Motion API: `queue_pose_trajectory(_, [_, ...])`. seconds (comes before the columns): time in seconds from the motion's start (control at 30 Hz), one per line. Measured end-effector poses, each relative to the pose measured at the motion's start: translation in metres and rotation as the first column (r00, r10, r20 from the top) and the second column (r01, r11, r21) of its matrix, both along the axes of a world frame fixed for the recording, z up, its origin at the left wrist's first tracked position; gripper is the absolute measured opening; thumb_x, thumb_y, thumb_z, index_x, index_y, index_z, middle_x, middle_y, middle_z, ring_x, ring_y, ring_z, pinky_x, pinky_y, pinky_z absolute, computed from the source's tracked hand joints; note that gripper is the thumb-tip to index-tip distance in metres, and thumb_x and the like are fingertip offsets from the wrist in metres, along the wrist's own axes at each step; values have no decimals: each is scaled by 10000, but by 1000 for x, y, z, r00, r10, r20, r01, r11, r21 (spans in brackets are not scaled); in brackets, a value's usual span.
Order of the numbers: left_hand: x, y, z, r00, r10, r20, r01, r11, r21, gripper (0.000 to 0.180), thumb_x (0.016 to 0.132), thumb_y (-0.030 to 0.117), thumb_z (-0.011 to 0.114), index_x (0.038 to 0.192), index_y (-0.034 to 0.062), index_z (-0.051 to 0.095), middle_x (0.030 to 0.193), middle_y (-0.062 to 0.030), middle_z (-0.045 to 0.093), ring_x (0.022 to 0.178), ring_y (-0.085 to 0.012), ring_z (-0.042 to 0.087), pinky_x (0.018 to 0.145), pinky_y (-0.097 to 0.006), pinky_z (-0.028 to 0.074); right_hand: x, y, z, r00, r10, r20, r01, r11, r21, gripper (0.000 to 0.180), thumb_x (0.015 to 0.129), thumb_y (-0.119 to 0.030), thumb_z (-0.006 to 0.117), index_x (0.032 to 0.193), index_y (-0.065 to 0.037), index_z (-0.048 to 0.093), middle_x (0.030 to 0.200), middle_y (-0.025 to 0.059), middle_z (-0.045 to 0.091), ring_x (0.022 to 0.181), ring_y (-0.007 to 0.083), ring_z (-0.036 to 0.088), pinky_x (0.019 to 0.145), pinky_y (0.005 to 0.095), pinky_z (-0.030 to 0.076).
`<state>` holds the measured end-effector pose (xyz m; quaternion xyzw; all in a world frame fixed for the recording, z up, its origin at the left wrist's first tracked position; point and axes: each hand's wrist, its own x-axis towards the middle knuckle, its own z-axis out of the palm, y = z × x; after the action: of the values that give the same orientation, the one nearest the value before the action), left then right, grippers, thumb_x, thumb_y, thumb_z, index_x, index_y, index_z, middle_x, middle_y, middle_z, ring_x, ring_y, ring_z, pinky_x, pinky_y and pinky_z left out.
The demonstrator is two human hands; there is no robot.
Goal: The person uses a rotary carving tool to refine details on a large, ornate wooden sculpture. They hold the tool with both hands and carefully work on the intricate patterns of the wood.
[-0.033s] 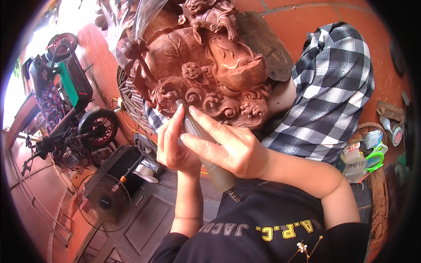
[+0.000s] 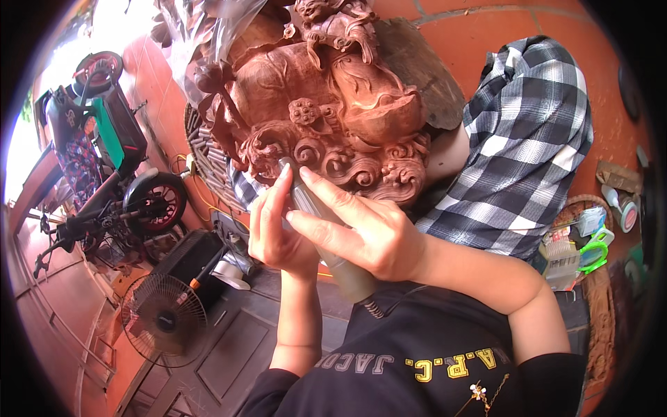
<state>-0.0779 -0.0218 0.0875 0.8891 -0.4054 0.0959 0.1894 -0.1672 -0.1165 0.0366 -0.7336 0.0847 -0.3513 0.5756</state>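
Observation:
A reddish-brown wood carving (image 2: 330,97) with figures, curling waves and a lotus pod fills the upper middle. Both of my hands are at a grey-green, cylindrical rotary tool (image 2: 354,280), whose narrow front end meets the wave scrolls along the carving's near edge. My left hand (image 2: 281,233) grips the tool's front part from the left, one finger stretched along its nose. From the right, my right hand (image 2: 372,236) holds the body, index and middle fingers extended over it. A spring-like cord guard sticks out of the tool's rear. The bit's contact point is too small to make out.
A black-and-white checked cloth (image 2: 528,132) covers my leg, right of the carving. At left stand a motorbike (image 2: 104,160) and a fan (image 2: 165,320). A wooden slab (image 2: 420,73) lies behind the carving. Small items and a green ring-shaped object (image 2: 593,256) are at far right.
The rear end of the rotary tool has shifted very slightly to the right. Hands and carving stay nearly where they were.

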Motion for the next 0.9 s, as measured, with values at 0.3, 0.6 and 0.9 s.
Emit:
queue_pose_trajectory(0.3, [0, -1, -9, 1000, -6, 22, 7, 1000, -21, 326, 782, 51, 720, 1098, -30, 717, 985, -131, 744, 862, -223, 709, 780, -331, 566, 0, -9, -15, 995, 68, 74, -72, 996, 45, 346, 809, -73, 679, 1147, -10, 712, 1285, 344, 590, 883, 338, 742, 716, 361, 617])
queue_pose_trajectory(0.6, [-6, -7, -4, 999, -42, -35, 44, 998, 50, 382, 751, 48, 767, 1121, -26, 713, 1006, -131, 742, 829, -250, 698, 749, -332, 572, -9, -16, -3, 999, 31, -13, -30, 997, 68, 290, 842, -101, 675, 1117, -19, 719, 1211, 332, 628, 878, 311, 737, 715, 318, 612])
queue_pose_trajectory(0.9, [3, -13, 1, 995, -90, 34, 90, 996, 26, 360, 679, 62, 741, 1035, 13, 763, 927, -112, 740, 762, -220, 688, 700, -313, 569, -7, -35, 14, 1000, 9, 7, -8, 999, -42, 277, 823, -111, 661, 1070, 8, 703, 1156, 313, 644, 953, 350, 725, 771, 353, 619])
